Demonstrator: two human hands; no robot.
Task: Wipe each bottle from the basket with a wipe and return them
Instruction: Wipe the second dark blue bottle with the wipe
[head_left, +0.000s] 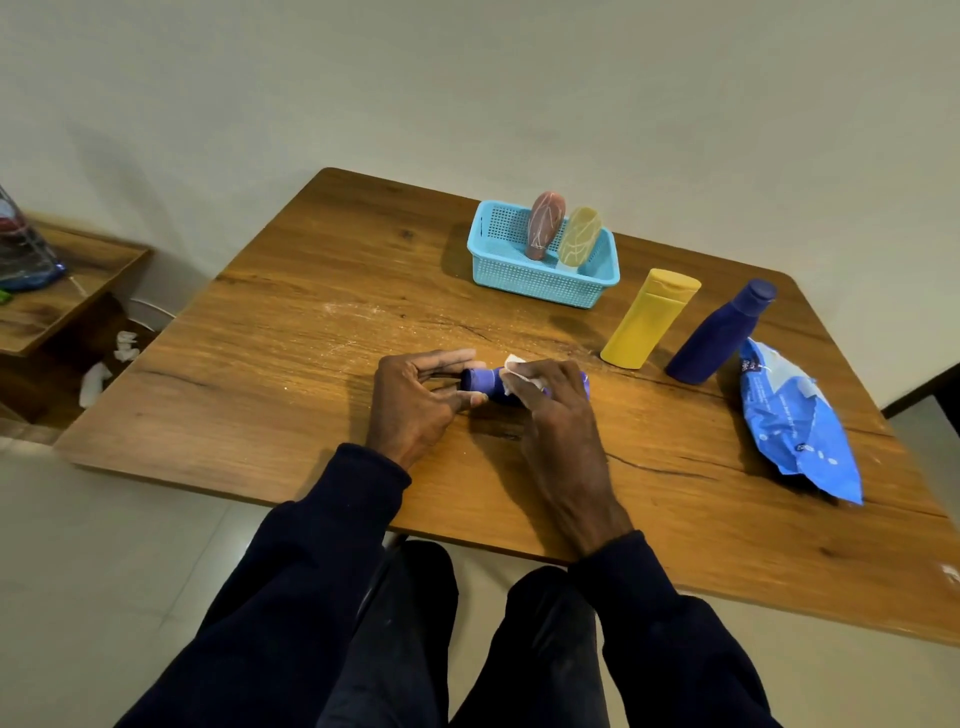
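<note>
Left grip (415, 397) holds purple bottle (485, 378), right grip (553, 410) presses wipe (519, 370).

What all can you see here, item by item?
table: one, brown, centre.
basket: one, light blue, table's far side.
pink bottle: one, upright in basket.
cream bottle: one, upright in basket.
yellow bottle: one, right of basket.
navy bottle: one, beside yellow bottle.
purple bottle: one, sideways, mid-table.
wipe: one, white, on purple bottle.
wipes pack: one, blue, table's right.
shelf: one, brown, far left.
scraps: few, white, floor left.
left hand: one, grips purple bottle's cap end.
right hand: one, holds wipe against it.
</note>
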